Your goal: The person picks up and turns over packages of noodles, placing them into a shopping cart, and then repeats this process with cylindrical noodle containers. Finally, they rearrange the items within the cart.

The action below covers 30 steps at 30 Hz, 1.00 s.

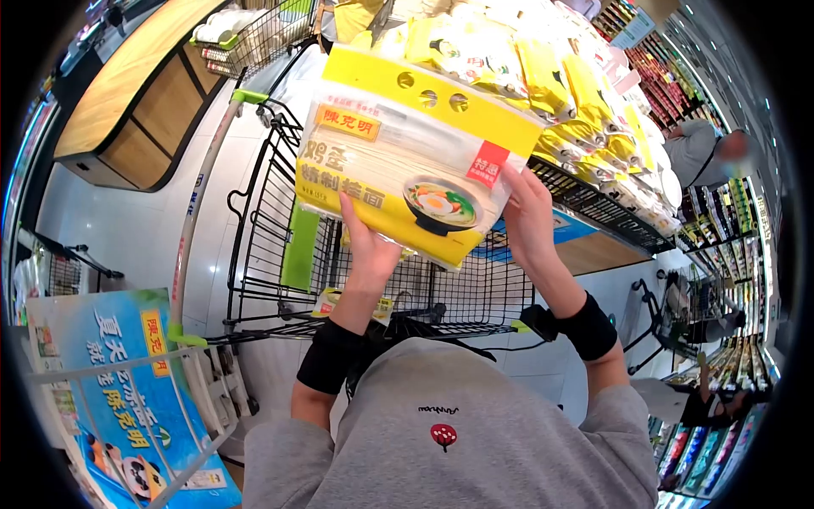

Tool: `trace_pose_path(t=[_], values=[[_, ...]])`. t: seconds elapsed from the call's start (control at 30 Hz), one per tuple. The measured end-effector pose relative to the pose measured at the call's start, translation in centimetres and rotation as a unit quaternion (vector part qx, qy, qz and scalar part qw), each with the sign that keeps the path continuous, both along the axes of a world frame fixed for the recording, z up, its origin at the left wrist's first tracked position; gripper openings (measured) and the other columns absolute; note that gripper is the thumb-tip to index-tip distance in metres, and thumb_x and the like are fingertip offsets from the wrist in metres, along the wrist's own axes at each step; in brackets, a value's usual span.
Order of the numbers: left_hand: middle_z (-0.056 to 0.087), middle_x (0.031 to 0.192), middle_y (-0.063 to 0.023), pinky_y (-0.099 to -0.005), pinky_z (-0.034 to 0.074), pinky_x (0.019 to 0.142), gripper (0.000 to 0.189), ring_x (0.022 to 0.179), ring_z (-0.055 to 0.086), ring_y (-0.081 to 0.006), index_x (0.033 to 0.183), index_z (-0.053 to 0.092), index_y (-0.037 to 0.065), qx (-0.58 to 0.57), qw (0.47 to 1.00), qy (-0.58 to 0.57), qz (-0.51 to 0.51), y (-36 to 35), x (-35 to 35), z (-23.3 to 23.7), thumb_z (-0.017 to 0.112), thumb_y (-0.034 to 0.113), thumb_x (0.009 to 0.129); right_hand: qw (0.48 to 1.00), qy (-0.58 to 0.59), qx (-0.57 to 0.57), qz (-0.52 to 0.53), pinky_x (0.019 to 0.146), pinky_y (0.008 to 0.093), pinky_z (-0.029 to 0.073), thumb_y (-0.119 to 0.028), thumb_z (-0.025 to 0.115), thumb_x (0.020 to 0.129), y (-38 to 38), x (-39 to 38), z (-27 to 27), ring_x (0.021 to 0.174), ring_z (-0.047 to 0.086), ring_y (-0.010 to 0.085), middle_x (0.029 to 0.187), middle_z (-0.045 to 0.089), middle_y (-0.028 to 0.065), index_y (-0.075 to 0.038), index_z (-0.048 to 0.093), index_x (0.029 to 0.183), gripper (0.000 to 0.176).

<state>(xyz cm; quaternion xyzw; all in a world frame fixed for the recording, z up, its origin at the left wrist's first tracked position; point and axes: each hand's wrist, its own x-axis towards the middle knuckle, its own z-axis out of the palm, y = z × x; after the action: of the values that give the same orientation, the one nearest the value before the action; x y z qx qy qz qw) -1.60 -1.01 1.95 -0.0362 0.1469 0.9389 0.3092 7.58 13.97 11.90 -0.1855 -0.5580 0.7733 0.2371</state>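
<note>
Between my two hands I hold a yellow-and-clear bag of dried noodles, its front printed with a bowl of noodles and egg. My left hand grips the lower edge, with a finger lying on the front. On the right side edge, my right hand has closed round the bag near a red label; some fingers are hidden behind it. Below the bag is a black wire shopping cart with a green panel on its side. Low in the cart lies a small yellow-and-white packet, partly covered by my left arm.
A display heaped with similar yellow noodle bags stands ahead to the right. At left are a wooden counter and a blue advertising board. Another person stands by the shelves at right, where another cart also shows.
</note>
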Motion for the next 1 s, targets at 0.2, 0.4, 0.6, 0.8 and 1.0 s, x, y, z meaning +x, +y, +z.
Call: trace_pose_path(t=[0.2, 0.4, 0.6, 0.8, 1.0], values=[[0.032, 0.138, -0.0049, -0.0409, 0.027, 0.104, 0.073, 0.125, 0.032, -0.0220, 0.137, 0.024, 0.013, 0.009, 0.999, 0.010, -0.036, -0.3, 0.5, -1.3, 0.043, 0.059, 0.083, 0.998, -0.008, 0.001, -0.066, 0.076, 0.0244, 0.046, -0.007, 0.060, 0.082, 0.0, -1.0, -0.4, 0.081, 0.060, 0.0111, 0.093, 0.064, 0.0084, 0.003, 0.059, 0.096, 0.017], [0.026, 0.140, -0.0081, -0.0443, 0.022, 0.106, 0.083, 0.129, 0.025, -0.0247, 0.138, 0.020, 0.012, 0.062, 0.994, 0.050, -0.070, -2.0, -0.7, -3.8, 0.053, 0.059, 0.077, 0.996, 0.044, 0.058, -0.050, 0.065, 0.0210, 0.047, -0.005, 0.062, 0.080, -0.7, -1.5, 2.1, 0.068, 0.060, 0.0090, 0.084, 0.065, 0.0093, 0.006, 0.061, 0.093, 0.017], [0.015, 0.143, -0.0135, -0.0477, 0.024, 0.105, 0.093, 0.130, 0.022, -0.0294, 0.140, 0.008, 0.013, -0.124, 0.982, 0.138, -0.018, -5.9, -4.4, -5.1, 0.055, 0.060, 0.075, 0.991, 0.004, 0.133, -0.019, 0.062, 0.0194, 0.045, -0.008, 0.063, 0.079, -1.2, -1.1, 2.9, 0.065, 0.057, 0.0062, 0.079, 0.065, 0.0066, 0.005, 0.064, 0.090, 0.017], [0.058, 0.108, -0.0086, -0.0289, 0.043, 0.087, 0.030, 0.097, 0.056, -0.0148, 0.111, 0.048, 0.001, -0.200, 0.963, 0.175, -0.033, -3.5, -6.6, -3.8, 0.057, 0.014, 0.086, 0.981, -0.045, 0.189, 0.008, 0.060, 0.0191, 0.044, -0.010, 0.062, 0.080, -0.5, -1.4, 1.2, 0.064, 0.055, 0.0050, 0.076, 0.064, 0.0045, 0.005, 0.065, 0.089, 0.017], [0.064, 0.091, -0.0081, -0.0256, 0.048, 0.073, 0.017, 0.079, 0.061, -0.0129, 0.096, 0.057, 0.000, -0.208, 0.946, 0.234, 0.082, -2.4, -5.9, 0.2, 0.061, 0.010, 0.083, 0.980, -0.042, 0.190, -0.044, 0.066, 0.0198, 0.043, -0.009, 0.061, 0.081, 2.5, 0.9, 0.6, 0.070, 0.057, 0.0067, 0.081, 0.064, 0.0053, 0.005, 0.063, 0.090, 0.017]])
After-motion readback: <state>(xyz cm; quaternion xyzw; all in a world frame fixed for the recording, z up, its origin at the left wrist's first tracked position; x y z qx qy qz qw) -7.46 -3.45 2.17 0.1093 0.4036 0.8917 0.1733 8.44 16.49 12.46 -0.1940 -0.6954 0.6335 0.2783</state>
